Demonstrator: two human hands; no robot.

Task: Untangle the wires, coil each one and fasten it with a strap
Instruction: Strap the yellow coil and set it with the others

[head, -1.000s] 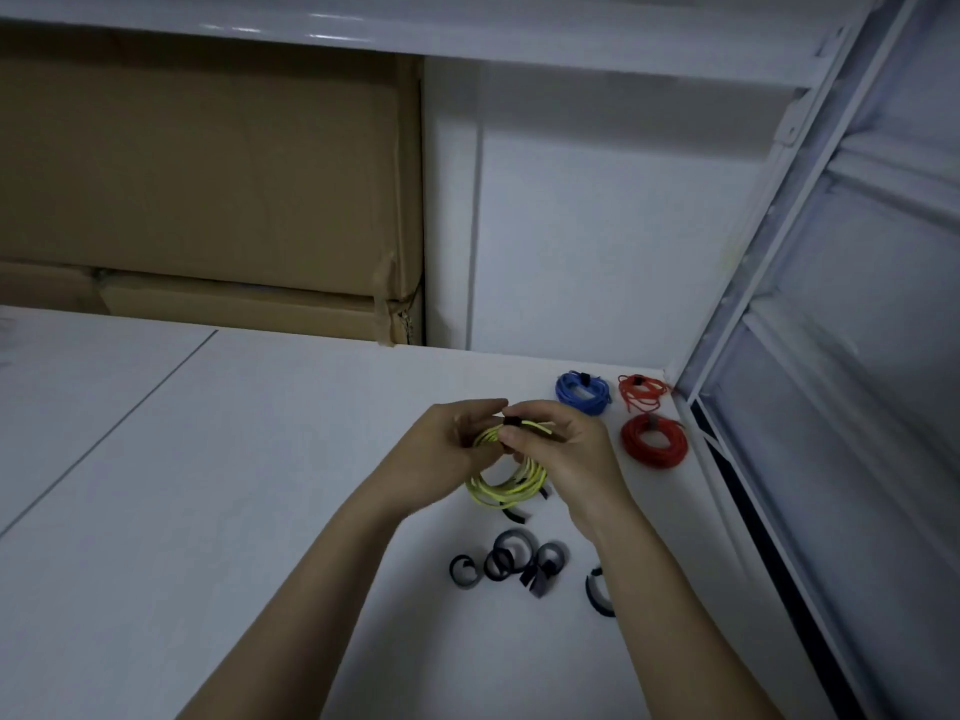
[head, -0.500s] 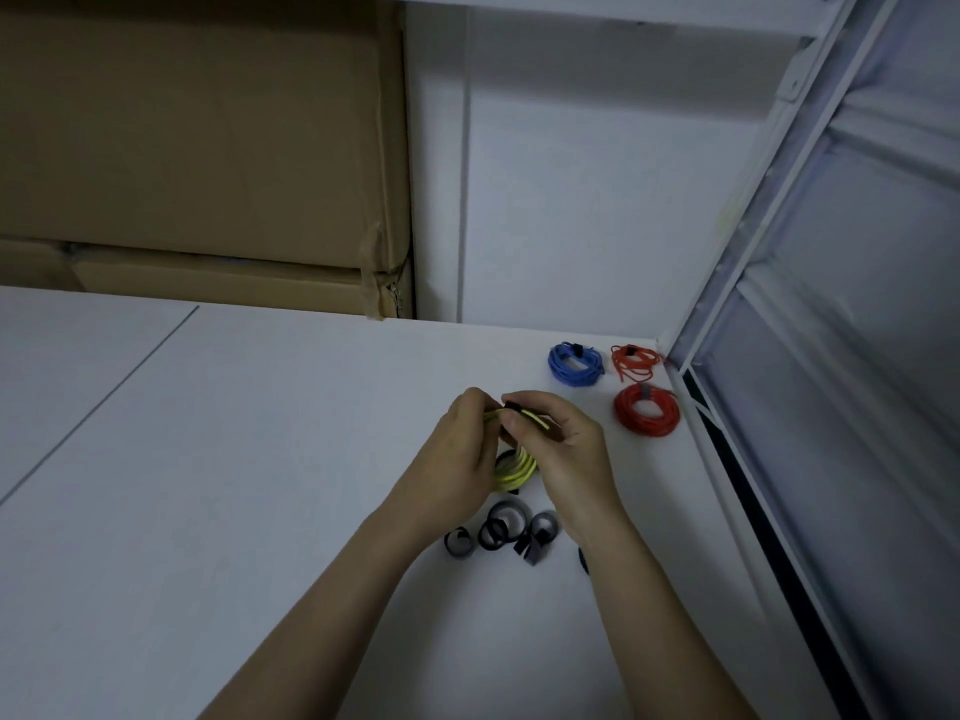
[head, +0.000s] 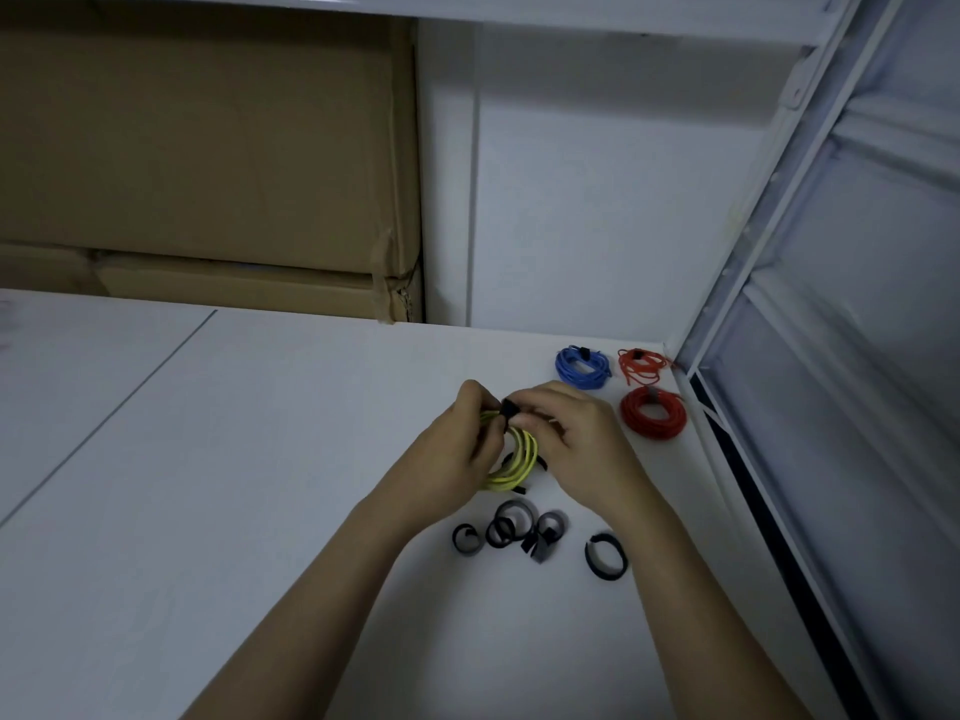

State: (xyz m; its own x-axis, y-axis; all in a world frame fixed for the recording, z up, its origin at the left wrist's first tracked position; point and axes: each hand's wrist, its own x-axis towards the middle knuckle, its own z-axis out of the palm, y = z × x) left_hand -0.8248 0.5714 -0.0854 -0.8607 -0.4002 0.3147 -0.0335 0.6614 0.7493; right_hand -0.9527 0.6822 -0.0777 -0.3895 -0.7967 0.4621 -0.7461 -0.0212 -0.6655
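A coiled yellow wire (head: 517, 462) hangs between both hands above the white table (head: 260, 485). My left hand (head: 452, 454) grips the coil's left side. My right hand (head: 576, 449) pinches a black strap (head: 508, 409) wrapped around the top of the coil. Several loose black straps (head: 511, 530) lie curled on the table just below the hands, one more black strap (head: 605, 556) to their right. At the back right lie a blue coil (head: 582, 367), a thin red coil (head: 643, 367) and a thicker red coil (head: 653, 414), each with a strap.
Cardboard boxes (head: 208, 163) stand behind the table on the left. A white wall panel (head: 597, 200) closes the back. A white metal frame (head: 779, 304) runs along the table's right edge. A seam (head: 104, 418) crosses the tabletop at the left.
The hands with the yellow coil have stayed together; the right fingers have shifted along the black strap at the coil's top. The camera has tilted slightly.
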